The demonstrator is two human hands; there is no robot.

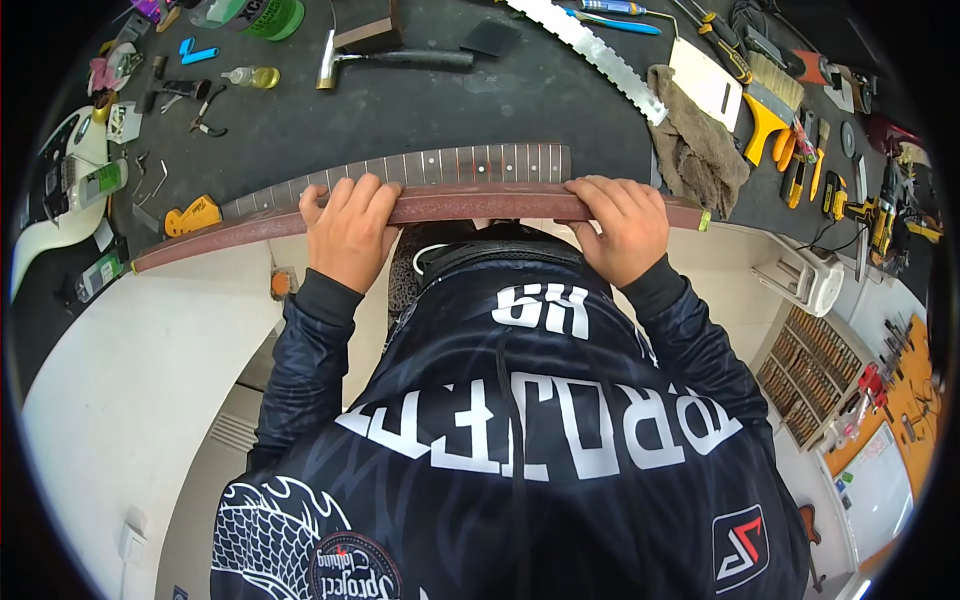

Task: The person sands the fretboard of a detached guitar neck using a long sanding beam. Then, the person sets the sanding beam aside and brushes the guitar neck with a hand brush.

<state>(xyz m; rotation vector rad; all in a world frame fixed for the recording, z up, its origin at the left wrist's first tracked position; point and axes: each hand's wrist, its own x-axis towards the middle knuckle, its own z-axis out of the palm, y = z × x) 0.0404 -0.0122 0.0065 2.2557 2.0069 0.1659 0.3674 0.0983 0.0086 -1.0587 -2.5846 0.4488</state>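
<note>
A long, straight-edged bar (480,204), reddish-brown and rough-looking like sandpaper, lies crosswise along the near edge of the bench. My left hand (352,225) has its fingers curled over the bar left of the middle. Farther right, my right hand (625,222) grips it with fingers over the top and thumb below. Just behind the bar is a guitar neck (430,168) with a dark fretboard, metal frets and pale dots. Its orange-yellow headstock (193,216) points left. The bar hides the neck's near side, so I cannot tell whether they touch.
On the dark bench (330,125) lie a hammer (400,60), a notched metal straightedge (590,55), a brown cloth (700,150), pliers (208,112) and a small bottle (252,77). Brushes (770,105) and cutters crowd the right. A white guitar body (60,200) stands at the left.
</note>
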